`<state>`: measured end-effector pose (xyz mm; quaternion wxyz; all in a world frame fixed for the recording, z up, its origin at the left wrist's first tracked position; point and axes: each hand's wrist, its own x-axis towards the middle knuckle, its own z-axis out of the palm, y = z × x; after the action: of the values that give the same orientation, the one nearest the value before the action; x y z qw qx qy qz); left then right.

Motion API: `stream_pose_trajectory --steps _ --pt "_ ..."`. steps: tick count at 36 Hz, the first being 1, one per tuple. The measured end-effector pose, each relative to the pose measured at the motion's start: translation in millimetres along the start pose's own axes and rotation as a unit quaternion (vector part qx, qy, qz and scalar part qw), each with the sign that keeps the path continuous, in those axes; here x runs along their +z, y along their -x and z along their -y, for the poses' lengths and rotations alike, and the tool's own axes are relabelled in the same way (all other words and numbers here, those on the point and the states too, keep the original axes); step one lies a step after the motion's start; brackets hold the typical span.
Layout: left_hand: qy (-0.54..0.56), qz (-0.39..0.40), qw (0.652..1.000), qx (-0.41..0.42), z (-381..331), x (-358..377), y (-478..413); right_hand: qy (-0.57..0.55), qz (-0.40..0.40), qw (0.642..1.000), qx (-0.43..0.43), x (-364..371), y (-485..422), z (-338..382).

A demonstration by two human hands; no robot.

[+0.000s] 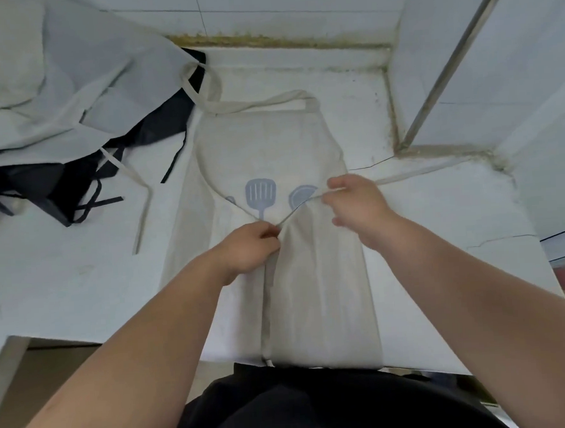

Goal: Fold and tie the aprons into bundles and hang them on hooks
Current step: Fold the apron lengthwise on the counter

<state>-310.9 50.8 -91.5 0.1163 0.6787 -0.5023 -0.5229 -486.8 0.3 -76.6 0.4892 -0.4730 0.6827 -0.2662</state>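
Note:
A beige apron (263, 142) with a grey-blue spatula print lies lengthwise on the white counter (63, 280), both long sides folded in toward the middle. Its neck loop (261, 104) sits at the far end. My left hand (250, 249) pinches the folded edges and a waist tie at the centre of the apron. My right hand (356, 206) grips the other waist tie (424, 170), which runs off to the right across the counter.
A heap of pale grey and black aprons (69, 104) lies at the back left, with loose ties trailing onto the counter. A tiled wall closes the back. A metal rail (456, 54) stands at the right corner. The counter's front edge is at my waist.

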Motion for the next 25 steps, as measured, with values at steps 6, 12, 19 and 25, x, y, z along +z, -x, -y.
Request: stream_pose_trajectory --steps 6,12,19,25 --pt "0.217 0.067 0.973 -0.034 3.4 6.5 0.3 0.149 0.159 0.976 -0.028 21.0 20.8 -15.9" --pt "0.282 0.048 0.957 -0.039 -0.9 1.9 4.0 0.128 0.161 0.979 -0.017 23.4 19.9 -13.7" --pt "0.131 -0.225 0.965 0.032 6.6 -38.0 -1.6 0.236 0.168 0.957 -0.023 33.5 19.7 -6.9" --pt "0.075 -0.397 0.914 0.028 20.7 -87.2 1.5 0.337 0.155 0.929 -0.013 44.9 21.5 0.3"
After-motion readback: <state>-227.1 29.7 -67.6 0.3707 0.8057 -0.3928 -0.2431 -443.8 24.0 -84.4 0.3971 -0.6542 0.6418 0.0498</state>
